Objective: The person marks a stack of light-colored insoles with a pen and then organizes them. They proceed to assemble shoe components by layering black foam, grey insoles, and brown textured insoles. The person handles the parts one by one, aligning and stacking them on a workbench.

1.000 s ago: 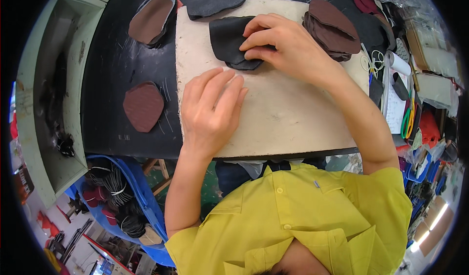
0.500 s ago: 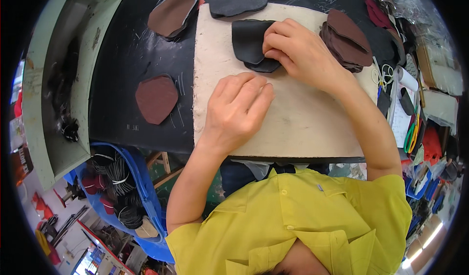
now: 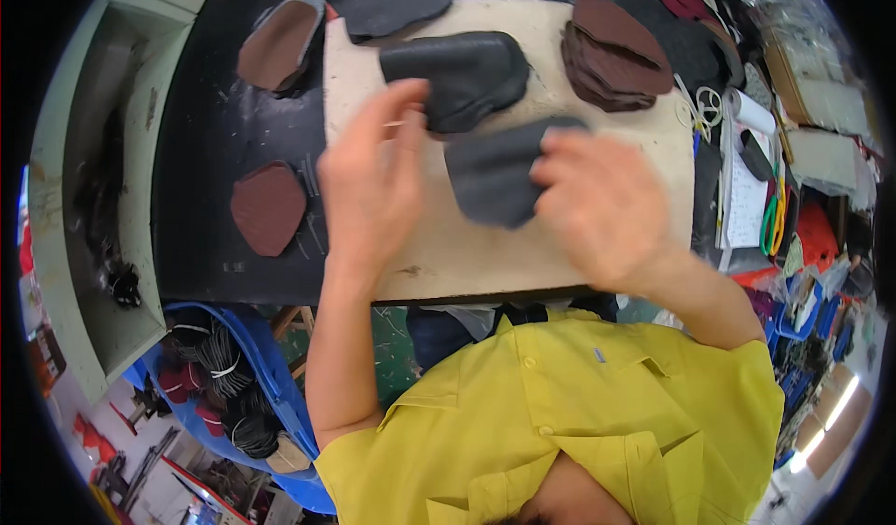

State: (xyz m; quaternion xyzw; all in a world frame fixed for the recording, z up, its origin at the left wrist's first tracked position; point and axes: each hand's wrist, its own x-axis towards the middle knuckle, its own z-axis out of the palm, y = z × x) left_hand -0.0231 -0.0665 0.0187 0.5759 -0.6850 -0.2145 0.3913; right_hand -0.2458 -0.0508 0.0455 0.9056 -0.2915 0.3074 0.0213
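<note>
My right hand [image 3: 607,208] is closed on the edge of a dark grey flat piece with a rounded outline [image 3: 495,172], held over the near middle of the cream board [image 3: 448,268]. Motion blurs that hand. Farther back on the board lies a black piece [image 3: 457,72] with a leather-like sheen and a rounded right end. My left hand [image 3: 373,175], also smeared, has its fingertips at the black piece's lower left edge. Whether they pinch it does not show.
Brown pieces are stacked [image 3: 621,58] at the board's far right. Dark grey pieces [image 3: 397,9] lie at its far left corner. A single brown piece [image 3: 269,208] sits on the black table. Scissors [image 3: 773,222] and a paper roll [image 3: 749,112] are at right; a blue bin [image 3: 271,348] stands lower left.
My right hand has come nearer, bringing the dark grey piece off toward me. My left hand has moved left and up to the black piece's edge. The whole view has shifted slightly.
</note>
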